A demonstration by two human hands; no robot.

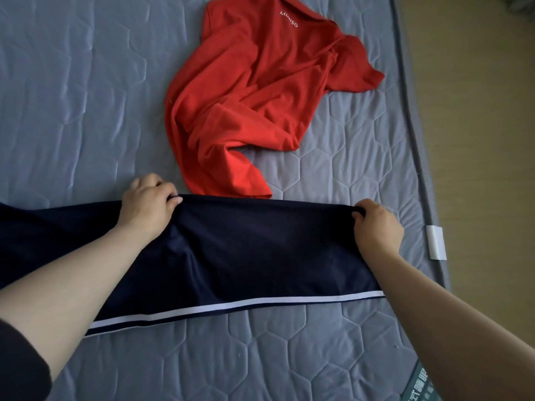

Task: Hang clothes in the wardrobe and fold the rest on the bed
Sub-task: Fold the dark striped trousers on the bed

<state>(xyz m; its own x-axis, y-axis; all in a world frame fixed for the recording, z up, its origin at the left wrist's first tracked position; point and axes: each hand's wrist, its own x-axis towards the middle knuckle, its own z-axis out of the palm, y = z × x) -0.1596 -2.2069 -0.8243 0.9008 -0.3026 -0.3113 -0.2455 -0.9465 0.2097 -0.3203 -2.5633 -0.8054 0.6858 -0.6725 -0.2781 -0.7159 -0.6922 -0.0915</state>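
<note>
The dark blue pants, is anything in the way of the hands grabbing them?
Nothing visible. The left hand and right hand grip the dark blue pants at their far edge. The red shirt lies just beyond it.

A bedroom in a home is shown. A big bed [72, 82] is seen, topped with a grey quilted cover with six-sided shapes stitched in. A red shirt [254, 96] is left crumpled on it, and dark blue clothing [246, 250] with a white stripe is laid across it. A wooden floor [477, 111] is seen beside the bed.
</note>
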